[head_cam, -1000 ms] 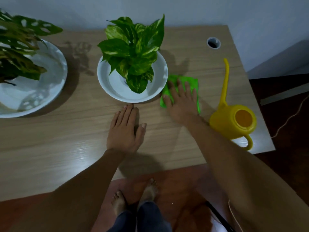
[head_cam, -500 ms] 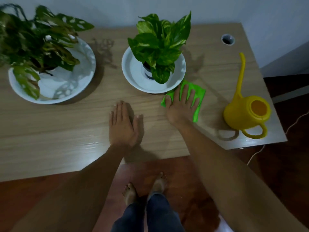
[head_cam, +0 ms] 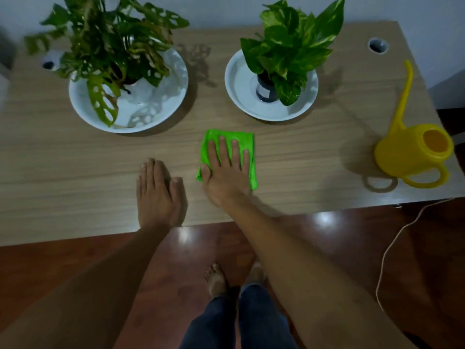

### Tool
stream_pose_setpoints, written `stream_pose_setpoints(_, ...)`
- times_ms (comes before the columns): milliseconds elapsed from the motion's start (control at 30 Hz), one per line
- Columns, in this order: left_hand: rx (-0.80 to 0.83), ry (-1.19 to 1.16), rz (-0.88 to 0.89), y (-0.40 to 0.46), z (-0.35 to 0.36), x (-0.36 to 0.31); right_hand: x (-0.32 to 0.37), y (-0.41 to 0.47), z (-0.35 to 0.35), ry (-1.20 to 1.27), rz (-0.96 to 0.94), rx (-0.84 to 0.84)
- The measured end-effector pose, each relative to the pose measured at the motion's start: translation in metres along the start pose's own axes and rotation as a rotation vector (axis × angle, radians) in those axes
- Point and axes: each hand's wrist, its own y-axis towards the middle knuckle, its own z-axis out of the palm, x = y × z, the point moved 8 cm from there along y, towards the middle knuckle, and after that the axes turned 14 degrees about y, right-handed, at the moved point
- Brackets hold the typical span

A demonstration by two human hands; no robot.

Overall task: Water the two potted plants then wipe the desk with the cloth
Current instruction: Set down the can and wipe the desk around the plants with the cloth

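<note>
Light wood-grain counter (head_cam: pixel 302 157), smooth with a slight shine near the front edge. Bright green cloth (head_cam: pixel 245 141), soft and folded to a rough rectangle, flat on the counter at the middle, a little toward the front edge from the right white dish (head_cam: pixel 239 94). Right hand (head_cam: pixel 227 170) pressed flat on the cloth, fingers (head_cam: pixel 235 152) straight and slightly spread, palm down, nothing gripped, only pushing. Left hand (head_cam: pixel 157 190) just left of the cloth, also flat and open on the bare wood, fingers together, holding nothing. Behind the cloth, pothos plant (head_cam: pixel 294 44) with glossy pointed leaves in a small dark pot, standing in the round shallow right white dish. Left of the cloth and further back, holed-leaf plant (head_cam: pixel 110 44) in a wider white bowl (head_cam: pixel 156 112), one leaf hanging over the rim. Well to the right of the cloth, yellow plastic watering can (head_cam: pixel 412 152) with a long thin curved spout and a loop handle, near the counter's right edge. Two round cable holes at the back corners. Below the front edge, dark reddish glossy floor (head_cam: pixel 75 263), bare feet, and a pale cord (head_cam: pixel 385 258).
</note>
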Motion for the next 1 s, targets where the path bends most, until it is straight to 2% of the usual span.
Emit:
stream_pose_setpoints(167, -0.014, -0.142, 0.064, 0.007, -0.01, 0.016, 0.052, -0.02, 0.022, -0.092, -0.424, 0.118)
stream_pose_setpoints(233, -0.08, -0.22, 0.018, 0.006, -0.024, 0.021, 0.058, -0.029, 0.019, 0.027, -0.493, 0.201)
stream_pose_setpoints(300, -0.112, -0.352, -0.093, 0.004, -0.043, 0.023, 0.06, -0.035, 0.01, 0.287, -0.384, 0.395)
stream_pose_setpoints(367, -0.09, -0.524, -0.214, 0.007, -0.05, 0.031, 0.054, -0.04, -0.003, 0.675, -0.049, 0.53)
stream_pose_setpoints(400, -0.048, -0.606, -0.251, 0.011, -0.053, 0.031, 0.047, -0.044, -0.013, 0.912, 0.165, 0.514)
stream_pose_setpoints(467, 0.123, -0.834, -0.352, 0.016, -0.053, 0.025, 0.035, -0.056, -0.028, 1.272, 0.478, 0.516)
stream_pose_setpoints(533, 0.368, -0.999, -0.409, 0.011, -0.054, 0.005, 0.026, -0.068, -0.046, 1.479, 0.632, 0.599)
stream_pose_setpoints(633, 0.736, -1.025, -0.359, -0.01, -0.058, -0.032, 0.005, -0.075, -0.082, 1.58, 0.667, 0.58)
stream_pose_setpoints(700, 0.863, -1.066, -0.293, -0.022, -0.062, -0.054, -0.007, -0.076, -0.099, 1.648, 0.657, 0.552)
stream_pose_setpoints(833, 0.865, -1.154, -0.264, -0.029, -0.067, -0.089, -0.029, -0.077, -0.121, 1.761, 0.619, 0.501)
stream_pose_setpoints(933, 0.856, -1.157, -0.248, -0.032, -0.066, -0.117, -0.047, -0.085, -0.134, 1.827, 0.636, 0.569)
stream_pose_setpoints(1000, 0.863, -1.134, -0.249, -0.031, -0.06, -0.133, -0.064, -0.09, -0.145, 1.804, 0.637, 0.547)
